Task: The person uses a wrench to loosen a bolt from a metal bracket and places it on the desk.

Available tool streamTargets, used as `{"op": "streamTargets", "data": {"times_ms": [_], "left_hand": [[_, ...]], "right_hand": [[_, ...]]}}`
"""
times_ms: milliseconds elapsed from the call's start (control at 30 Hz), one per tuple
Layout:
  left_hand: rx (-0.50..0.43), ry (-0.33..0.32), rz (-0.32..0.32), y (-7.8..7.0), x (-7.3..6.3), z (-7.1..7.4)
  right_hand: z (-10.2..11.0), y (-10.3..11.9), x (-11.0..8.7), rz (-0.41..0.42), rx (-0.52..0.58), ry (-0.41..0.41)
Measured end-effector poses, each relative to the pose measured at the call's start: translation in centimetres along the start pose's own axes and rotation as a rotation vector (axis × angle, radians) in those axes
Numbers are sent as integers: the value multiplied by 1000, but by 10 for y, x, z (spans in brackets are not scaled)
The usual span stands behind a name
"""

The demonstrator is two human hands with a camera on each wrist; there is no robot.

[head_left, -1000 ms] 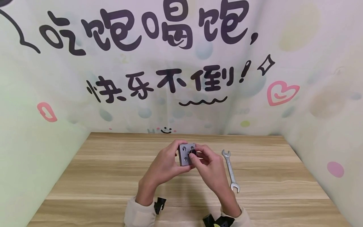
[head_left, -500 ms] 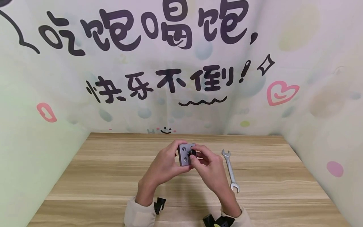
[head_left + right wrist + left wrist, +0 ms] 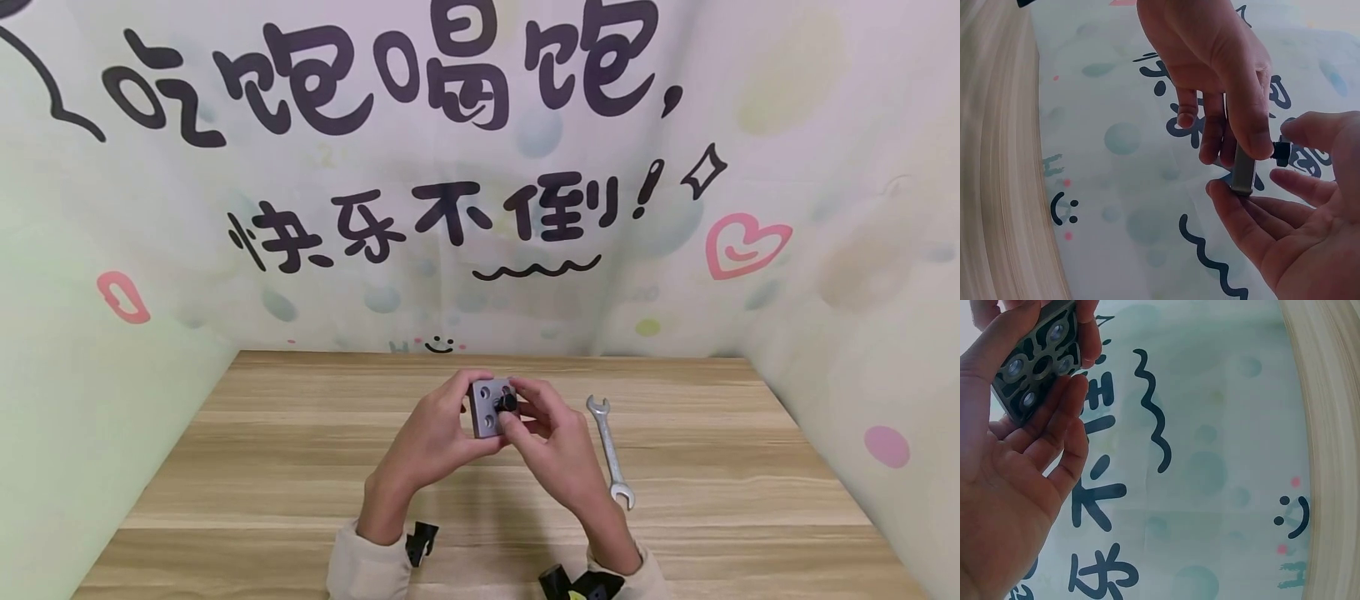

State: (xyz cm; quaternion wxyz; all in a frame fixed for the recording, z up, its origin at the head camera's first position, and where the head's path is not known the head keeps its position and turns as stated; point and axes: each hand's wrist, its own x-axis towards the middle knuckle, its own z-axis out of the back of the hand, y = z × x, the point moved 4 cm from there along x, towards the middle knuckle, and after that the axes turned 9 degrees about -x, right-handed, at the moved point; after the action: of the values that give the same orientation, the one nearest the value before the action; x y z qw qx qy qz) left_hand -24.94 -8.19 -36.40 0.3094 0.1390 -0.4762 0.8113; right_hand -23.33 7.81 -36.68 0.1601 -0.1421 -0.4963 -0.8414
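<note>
In the head view, my left hand [image 3: 431,433] grips a square grey plate [image 3: 483,408] with holes, held above the table. A black bolt [image 3: 507,402] stands out from the plate's face. My right hand [image 3: 558,446] has its curled thumb and fingers round the bolt's head. In the right wrist view, the thumb touches the head of the bolt [image 3: 1282,153], and other fingers rest near the edge of the plate [image 3: 1244,172]. The left wrist view shows the ribbed back of the plate [image 3: 1040,362], with several holes, between my left thumb and fingers.
On the wood-grain table [image 3: 300,467], an open-ended wrench [image 3: 611,454] lies to the right of my right hand. A printed backdrop [image 3: 450,308] rises behind the table and along both sides. Black wrist mounts [image 3: 422,544] sit at my cuffs.
My right thumb and fingers have shifted round the bolt's head and spread slightly, showing more of it. The plate has moved slightly left. The wrench has not moved.
</note>
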Motion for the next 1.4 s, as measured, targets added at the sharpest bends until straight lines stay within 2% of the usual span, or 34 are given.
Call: {"op": "streamTargets", "data": {"times_ms": [167, 433, 1200, 1400], "left_hand": [[-13, 9, -4, 0, 0, 0], [-6, 14, -28, -1, 1, -3], [-1, 0, -22, -1, 0, -1], [-4, -2, -17, -1, 0, -1]], "right_hand": [[0, -1, 0, -58, 41, -19], [0, -2, 1, -108, 16, -79], [1, 0, -1, -56, -6, -25], [1, 0, -1, -7, -23, -18]]}}
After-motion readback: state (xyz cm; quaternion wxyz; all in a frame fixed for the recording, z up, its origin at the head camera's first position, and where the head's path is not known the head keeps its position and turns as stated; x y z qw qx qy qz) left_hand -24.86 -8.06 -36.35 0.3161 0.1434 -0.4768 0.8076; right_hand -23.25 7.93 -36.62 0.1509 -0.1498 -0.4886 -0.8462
